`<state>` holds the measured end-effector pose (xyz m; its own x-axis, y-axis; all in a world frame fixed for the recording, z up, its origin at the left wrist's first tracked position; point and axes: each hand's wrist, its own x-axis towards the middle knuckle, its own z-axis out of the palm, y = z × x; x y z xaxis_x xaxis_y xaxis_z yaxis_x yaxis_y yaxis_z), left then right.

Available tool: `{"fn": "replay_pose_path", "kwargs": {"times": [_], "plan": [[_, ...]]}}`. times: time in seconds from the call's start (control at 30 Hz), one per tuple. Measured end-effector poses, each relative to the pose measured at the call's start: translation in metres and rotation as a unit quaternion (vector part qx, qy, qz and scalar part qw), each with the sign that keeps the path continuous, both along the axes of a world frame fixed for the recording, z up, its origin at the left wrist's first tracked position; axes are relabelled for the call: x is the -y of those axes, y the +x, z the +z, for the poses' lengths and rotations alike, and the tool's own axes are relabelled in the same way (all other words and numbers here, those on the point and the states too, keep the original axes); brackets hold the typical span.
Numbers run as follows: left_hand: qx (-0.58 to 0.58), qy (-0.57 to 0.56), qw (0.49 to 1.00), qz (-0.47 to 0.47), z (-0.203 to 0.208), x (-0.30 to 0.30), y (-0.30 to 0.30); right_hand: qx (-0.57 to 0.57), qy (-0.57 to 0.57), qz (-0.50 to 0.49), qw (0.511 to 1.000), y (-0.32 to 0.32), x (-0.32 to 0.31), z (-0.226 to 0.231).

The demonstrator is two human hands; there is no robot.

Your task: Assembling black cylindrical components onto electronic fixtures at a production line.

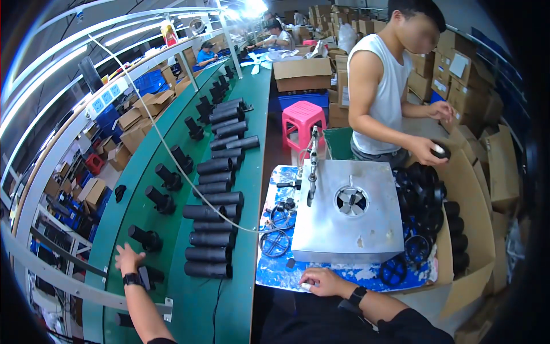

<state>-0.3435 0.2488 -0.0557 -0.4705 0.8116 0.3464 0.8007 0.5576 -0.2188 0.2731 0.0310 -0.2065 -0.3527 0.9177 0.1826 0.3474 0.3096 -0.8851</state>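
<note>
My left hand (129,258) is open, fingers spread, over the green conveyor belt beside a black cylindrical part with a flanged base (150,239). Another black part (150,277) lies next to my left wrist, partly covered by it. My right hand (326,282) is at the front edge of a worn blue-and-white board (349,279), its fingers curled, with white at a fingertip. Whatever those fingers may hold is hidden. Just beyond it stands a silver metal box (349,229) with a small fan-like wheel (351,200) in its round top opening.
Black tubes (209,254) lie in a row along the green bench. Black spoked rings (275,243) rest on the board. A co-worker (375,86) at the right holds a black round part (440,151) over an open carton (472,229). A pink stool (304,122) stands behind the box.
</note>
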Motion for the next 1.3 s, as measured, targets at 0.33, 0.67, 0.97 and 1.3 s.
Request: {"fn": "replay_pose_path", "kwargs": {"times": [0.33, 0.67, 0.97, 1.3], "plan": [[0.125, 0.081, 0.941, -0.302, 0.111, 0.141, 0.145, -0.035, -0.054, -0.009, 0.998, 0.0, 0.0, 0.0], [0.424, 0.034, 0.586, -0.689, 0.094, 0.203, 0.359, 0.052, 0.139, -0.123, 0.981, -0.051, 0.041, 0.153], [0.672, -0.125, 0.559, -0.469, -0.123, 0.132, 0.344, -0.419, -0.033, -0.202, 0.885, 0.032, 0.061, 0.148], [0.669, -0.096, 0.572, -0.465, -0.136, 0.136, 0.347, -0.371, -0.092, -0.149, 0.912, 0.05, 0.057, 0.12]]}}
